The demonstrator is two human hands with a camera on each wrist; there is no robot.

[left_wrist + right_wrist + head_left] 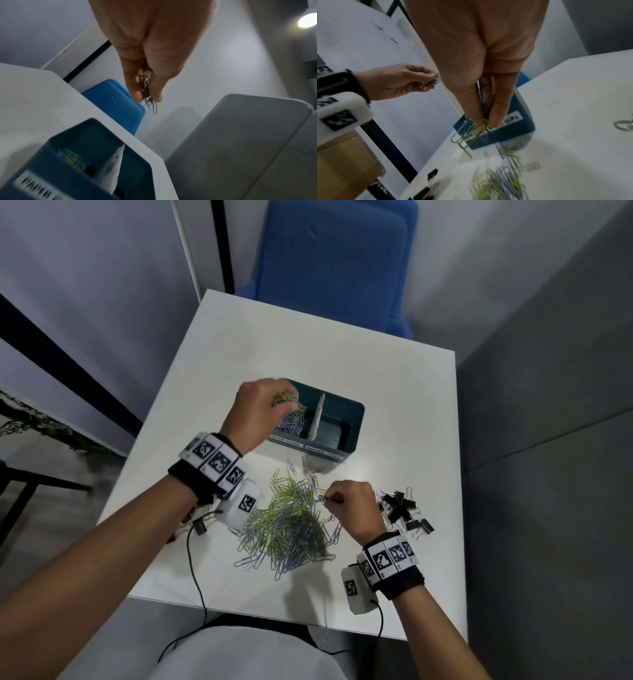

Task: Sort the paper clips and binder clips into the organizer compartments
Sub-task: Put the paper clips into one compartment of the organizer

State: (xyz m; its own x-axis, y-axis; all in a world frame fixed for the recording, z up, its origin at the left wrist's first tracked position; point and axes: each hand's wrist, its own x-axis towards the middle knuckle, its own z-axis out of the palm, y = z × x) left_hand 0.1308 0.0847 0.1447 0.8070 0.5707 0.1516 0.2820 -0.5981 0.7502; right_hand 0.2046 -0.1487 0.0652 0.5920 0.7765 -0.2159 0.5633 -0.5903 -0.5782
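Observation:
A teal two-compartment organizer (349,412) stands mid-table, with paper clips (291,422) in its left compartment and a white divider (317,416) between the two. My left hand (263,405) hovers over that left compartment and pinches a small bunch of paper clips (147,93). A large heap of green and grey paper clips (291,525) lies in front of the organizer. At the heap's right edge my right hand (346,505) pinches a few paper clips (471,134). Black binder clips (404,508) lie in a pile to the right of that hand.
A blue chair (335,261) stands behind the white table (342,361). Grey partitions close in on the right, and a wall with a dark strip on the left. Cables run from both wrist cameras over the table's near edge. A small black binder clip (199,527) lies under my left forearm.

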